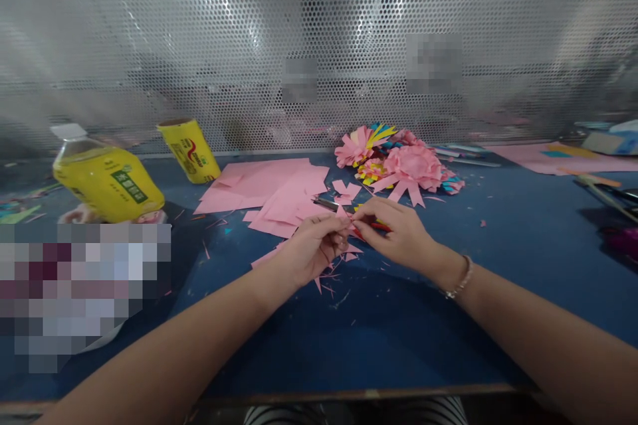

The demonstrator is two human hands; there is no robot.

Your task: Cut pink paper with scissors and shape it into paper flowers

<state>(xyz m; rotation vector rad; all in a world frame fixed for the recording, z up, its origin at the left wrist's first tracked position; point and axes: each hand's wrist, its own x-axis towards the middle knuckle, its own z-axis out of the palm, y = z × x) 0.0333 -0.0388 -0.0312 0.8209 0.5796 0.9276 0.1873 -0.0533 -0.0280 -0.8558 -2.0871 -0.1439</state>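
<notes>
My left hand (319, 242) and my right hand (391, 229) meet over the middle of the blue table, fingertips pinched together on a small piece of pink paper (342, 212). Much of that piece is hidden by the fingers. Beneath my right hand lies a pair of scissors with red handles (376, 227), its dark blade (326, 204) pointing left. Pink paper sheets (294, 196) are spread in a loose pile just beyond my left hand. Cut pink scraps (321, 282) lie below my hands.
Paper flowers (411, 166) in pink, yellow and blue are heaped behind my right hand. At left stand a yellow can (189, 149) and a tilted bottle of yellow liquid (109, 179). A perforated metal panel (319, 26) closes off the back. More pink paper (528, 158) lies far right.
</notes>
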